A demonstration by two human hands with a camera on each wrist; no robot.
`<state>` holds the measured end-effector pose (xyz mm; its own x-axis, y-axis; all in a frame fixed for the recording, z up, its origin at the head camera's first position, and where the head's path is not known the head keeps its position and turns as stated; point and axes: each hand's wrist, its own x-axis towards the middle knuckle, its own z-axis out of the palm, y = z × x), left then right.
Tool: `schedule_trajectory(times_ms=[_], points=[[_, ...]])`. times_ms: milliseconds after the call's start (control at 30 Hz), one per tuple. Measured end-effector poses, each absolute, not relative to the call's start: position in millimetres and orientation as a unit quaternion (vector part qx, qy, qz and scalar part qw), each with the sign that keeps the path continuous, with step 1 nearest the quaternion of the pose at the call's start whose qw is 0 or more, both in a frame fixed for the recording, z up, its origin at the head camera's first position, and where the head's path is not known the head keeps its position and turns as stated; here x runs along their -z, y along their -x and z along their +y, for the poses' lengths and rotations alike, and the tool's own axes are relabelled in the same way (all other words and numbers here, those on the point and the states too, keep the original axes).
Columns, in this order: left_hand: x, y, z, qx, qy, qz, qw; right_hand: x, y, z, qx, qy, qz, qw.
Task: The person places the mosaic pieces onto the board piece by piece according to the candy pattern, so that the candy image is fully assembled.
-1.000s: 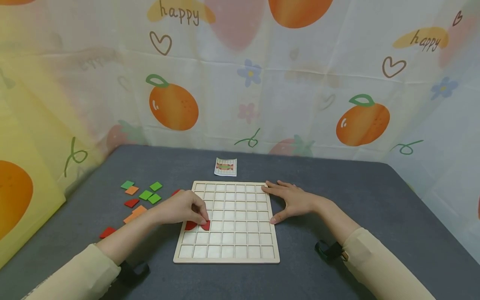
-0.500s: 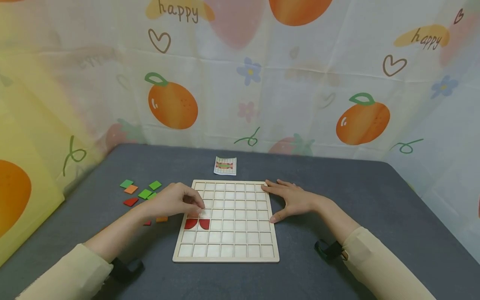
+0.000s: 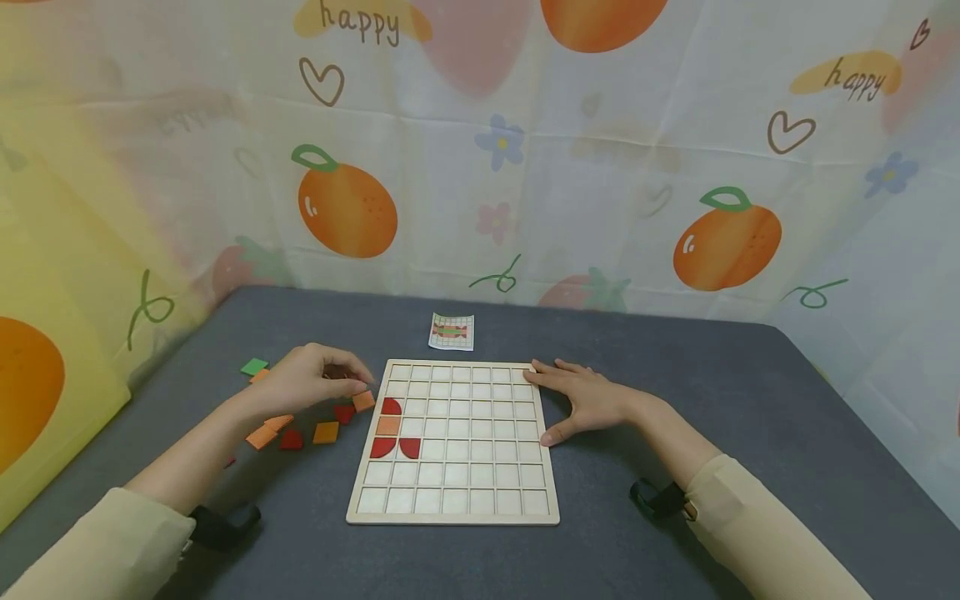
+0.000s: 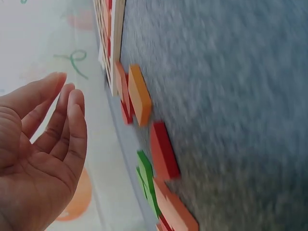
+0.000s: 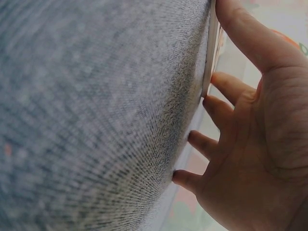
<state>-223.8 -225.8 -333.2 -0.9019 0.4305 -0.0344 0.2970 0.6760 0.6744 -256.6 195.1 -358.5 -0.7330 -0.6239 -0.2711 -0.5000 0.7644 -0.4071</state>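
Tan-gridded wht brd (image 3: 457,452), red/orng/grn pcs (image 3: 326,432)

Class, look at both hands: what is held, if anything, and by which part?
Nothing is held: the left hand hovers empty, and the right hand only touches the edge of the grid board.

Soft, muted light, faint shadows on the grey tabletop (image 3: 480,567), wrist views perhaps slightly blurred

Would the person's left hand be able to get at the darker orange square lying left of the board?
Probably yes: the left hand hovers close by, no piece shows between its fingers, and nothing lies on top of the darker orange square.
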Motion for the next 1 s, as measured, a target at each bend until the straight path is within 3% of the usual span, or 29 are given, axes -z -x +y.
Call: schedule_trajectory(times_ms=[467,1000], points=[[341.5,230.5,-255.1,-0.304,-0.157,0.939,0.038,358.1,256.1,195.3,0.158,0.309,0.917,0.198],[352.5,235.8,-244.7,-0.304,-0.161,0.935,0.078,358.8,256.4,195.8,0.159,0.312,0.916,0.197]])
